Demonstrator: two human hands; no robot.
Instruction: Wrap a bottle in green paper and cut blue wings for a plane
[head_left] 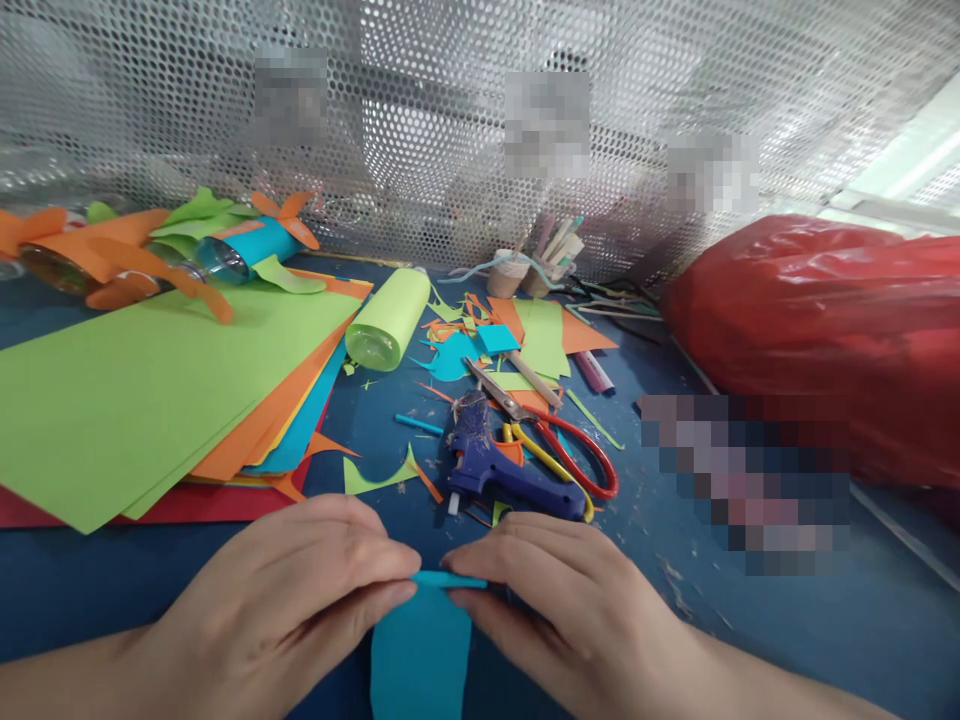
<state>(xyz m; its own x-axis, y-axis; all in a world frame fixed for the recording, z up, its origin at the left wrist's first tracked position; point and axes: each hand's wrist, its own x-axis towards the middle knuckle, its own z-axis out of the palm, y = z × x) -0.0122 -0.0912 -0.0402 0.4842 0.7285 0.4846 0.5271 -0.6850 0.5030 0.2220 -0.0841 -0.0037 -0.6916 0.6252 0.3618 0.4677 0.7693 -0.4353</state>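
A strip of blue paper (421,650) hangs toward me at the front of the table, its far end folded or rolled into a narrow band. My left hand (300,590) pinches that band at its left side between thumb and fingers. At the right side, my right hand (562,600) grips the same band in a like pinch. Just beyond my hands lies a dark blue glue gun (510,480). Scissors (551,430) with red handles rest against it, beside a yellow handle (551,460).
Coloured sheets (172,380) are stacked at left, with paper-wrapped bottles (251,245) behind. A green-wrapped bottle (390,318) lies mid-table. Paper scraps (450,355) surround the tools. Small pots (508,272) hold sticks at the back. A red plastic bag (817,340) bulges at right, before a perforated metal screen (420,130).
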